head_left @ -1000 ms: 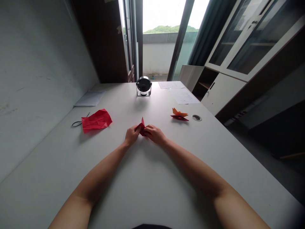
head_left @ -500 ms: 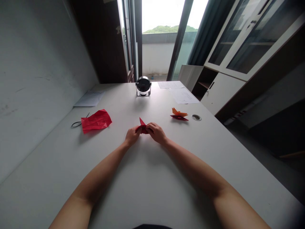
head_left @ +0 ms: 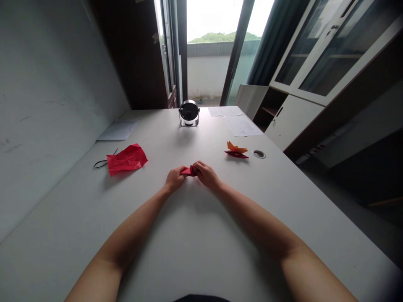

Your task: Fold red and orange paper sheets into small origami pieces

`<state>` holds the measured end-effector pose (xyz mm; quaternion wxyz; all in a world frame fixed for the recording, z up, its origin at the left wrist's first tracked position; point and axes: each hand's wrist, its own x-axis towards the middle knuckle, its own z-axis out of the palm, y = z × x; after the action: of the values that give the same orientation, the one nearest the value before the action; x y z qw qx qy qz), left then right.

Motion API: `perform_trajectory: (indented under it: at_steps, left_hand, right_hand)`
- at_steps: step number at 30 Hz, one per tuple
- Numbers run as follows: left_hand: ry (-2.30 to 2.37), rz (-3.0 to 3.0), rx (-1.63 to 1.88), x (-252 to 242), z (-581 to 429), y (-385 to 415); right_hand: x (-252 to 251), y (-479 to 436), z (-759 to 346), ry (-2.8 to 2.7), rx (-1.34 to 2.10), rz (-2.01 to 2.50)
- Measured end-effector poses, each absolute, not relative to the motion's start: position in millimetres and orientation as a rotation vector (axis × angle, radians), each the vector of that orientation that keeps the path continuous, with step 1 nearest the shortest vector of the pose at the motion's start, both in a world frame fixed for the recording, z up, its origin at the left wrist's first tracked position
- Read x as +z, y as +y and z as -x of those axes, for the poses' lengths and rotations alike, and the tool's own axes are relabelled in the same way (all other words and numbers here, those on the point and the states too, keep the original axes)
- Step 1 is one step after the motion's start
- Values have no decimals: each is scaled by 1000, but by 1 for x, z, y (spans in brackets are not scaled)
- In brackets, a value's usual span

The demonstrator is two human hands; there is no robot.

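Observation:
Between my hands, over the middle of the white table (head_left: 195, 235), is a small piece of folded red paper (head_left: 188, 171). My left hand (head_left: 175, 178) pinches its left end. On the right side, my right hand (head_left: 204, 173) grips it with curled fingers, which hide part of the folds. Off to the left lies a creased red paper sheet (head_left: 126, 160). Folded orange paper (head_left: 236, 147) rests against a folded dark red paper piece (head_left: 236, 154) to the right of my hands.
A round black device on a metal stand (head_left: 189, 112) stands toward the back. A thin black cord loop (head_left: 100, 164) lies beside the red sheet. White papers (head_left: 242, 126) are at the back right, more papers (head_left: 117, 130) at the back left. A round cable hole (head_left: 259, 154) is at right.
The pointed red flap that stood up between my hands is now down, folded toward my right fingers. Both hands stay in nearly the same place.

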<state>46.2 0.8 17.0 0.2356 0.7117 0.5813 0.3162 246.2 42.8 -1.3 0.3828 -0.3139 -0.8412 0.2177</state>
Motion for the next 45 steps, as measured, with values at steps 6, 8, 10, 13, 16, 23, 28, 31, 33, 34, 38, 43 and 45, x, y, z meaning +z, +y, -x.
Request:
perform_trajectory:
  at_steps: [6, 8, 10, 13, 16, 23, 28, 31, 33, 34, 38, 43, 45]
  left_hand:
    - [1615, -1947, 850, 17, -47, 1]
    - [1621, -1950, 836, 17, -47, 1]
    - [1618, -1959, 826, 17, -47, 1]
    - [1605, -1972, 842, 16, -46, 1]
    - [1597, -1984, 836, 16, -46, 1]
    - [1578, -2027, 821, 16, -45, 2]
    - [1561, -2028, 836, 15, -45, 3]
    - [1573, -2019, 832, 14, -45, 2]
    - [1591, -2012, 832, 14, -45, 2]
    - [1597, -2008, 834, 14, -46, 2]
    - [1594, -2008, 832, 13, -46, 3]
    - [1617, -2015, 789, 15, -46, 3]
    - [1625, -2019, 771, 17, -47, 2]
  right_hand:
    - [-3, 44, -248, -2182, 561, 773]
    - [-2, 44, -248, -2191, 563, 759]
    - [-1, 44, -248, -2204, 567, 754]
    - [0, 43, -247, -2220, 576, 773]
    - [0, 43, -247, -2222, 581, 792]
    - [-2, 45, -248, -2255, 557, 742]
    - [-3, 46, -247, -2246, 564, 757]
    - [-5, 47, -247, -2233, 559, 767]
    - [-6, 47, -247, -2231, 557, 776]
    - [-6, 47, -247, -2233, 560, 780]
    - [-6, 48, -247, -2238, 560, 813]
    - [-3, 48, -246, -2259, 563, 862]
    - [-2, 48, -246, -2272, 573, 870]
